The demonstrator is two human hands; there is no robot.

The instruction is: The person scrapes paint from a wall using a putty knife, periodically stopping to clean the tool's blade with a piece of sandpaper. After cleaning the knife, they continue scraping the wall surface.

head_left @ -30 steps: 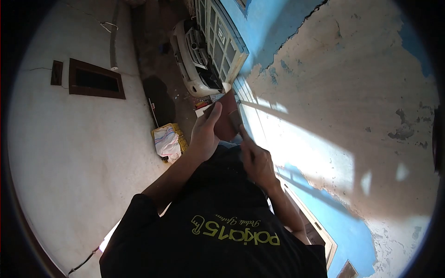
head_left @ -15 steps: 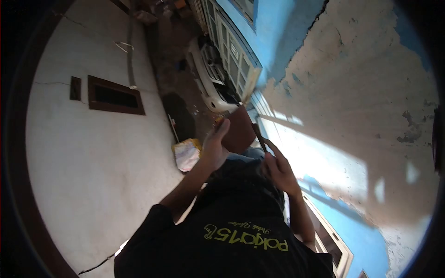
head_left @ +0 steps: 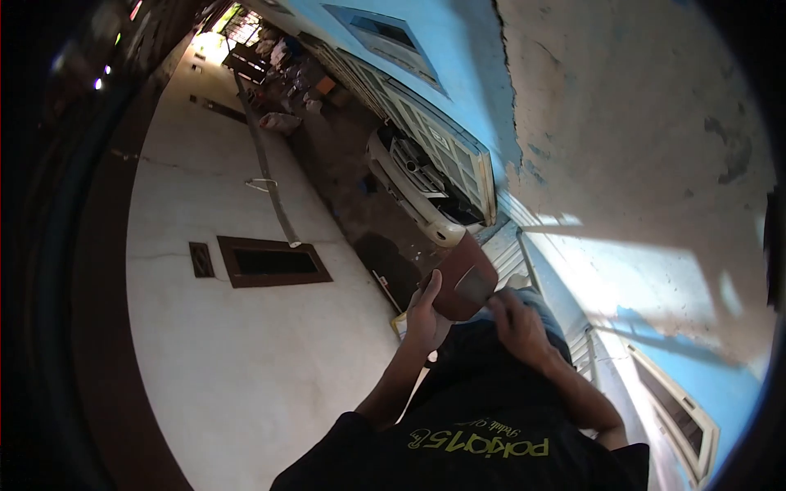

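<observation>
My left hand (head_left: 424, 321) grips a flat reddish-brown board (head_left: 463, 255) by its left edge, thumb lying over its face. In my right hand (head_left: 521, 329) is a putty knife (head_left: 475, 286), its wide grey blade overlapping the board's face. My right fingers are curled closed at the board's lower right side and hide the knife's handle. Both hands are in front of my black shirt (head_left: 491, 417).
A peeling blue-and-grey wall (head_left: 639, 164) rises on the right, a white wall (head_left: 262, 352) with a brown-framed vent (head_left: 274, 262) on the left. Beyond the board a white car (head_left: 409, 184) stands in the narrow passage. A pipe (head_left: 274, 192) runs along the white wall.
The view has swung, bringing more of the passage into sight. My right hand has brought the putty knife from beside the board to over its face.
</observation>
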